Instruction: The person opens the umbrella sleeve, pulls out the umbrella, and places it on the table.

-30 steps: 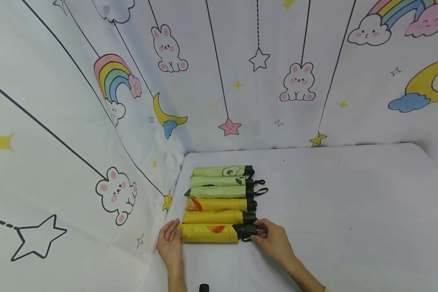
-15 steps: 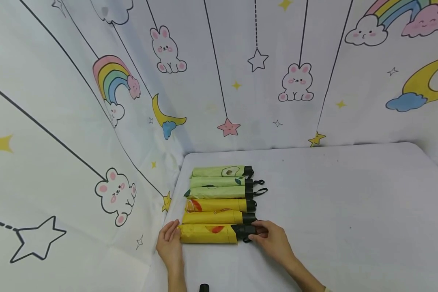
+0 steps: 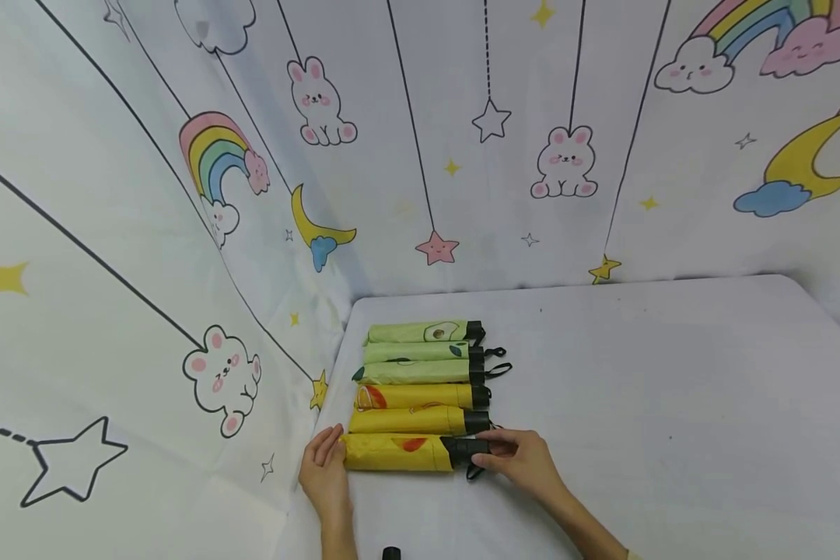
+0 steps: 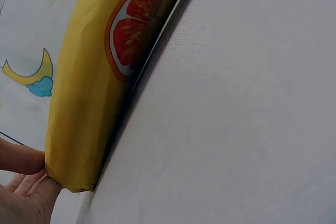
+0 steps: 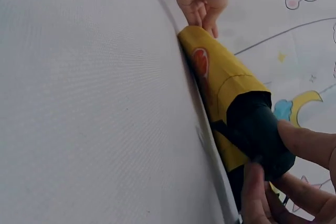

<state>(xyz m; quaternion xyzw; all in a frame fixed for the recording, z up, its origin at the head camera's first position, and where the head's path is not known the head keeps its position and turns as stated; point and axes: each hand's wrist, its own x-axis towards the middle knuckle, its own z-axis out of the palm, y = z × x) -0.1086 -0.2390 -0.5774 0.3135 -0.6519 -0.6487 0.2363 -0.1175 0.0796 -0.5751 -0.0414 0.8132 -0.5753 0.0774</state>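
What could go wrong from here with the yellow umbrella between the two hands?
The yellow umbrella lies close beside its yellow neighbour, so a shove might knock the row askew. The loop hanging by its black handle could snag on the right hand.

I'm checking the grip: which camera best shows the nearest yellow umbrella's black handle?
The right wrist view: the black handle is large and close there, pinched by the right hand. The head view shows it small, partly behind that hand. The left wrist view misses it, showing the umbrella's yellow cover instead.
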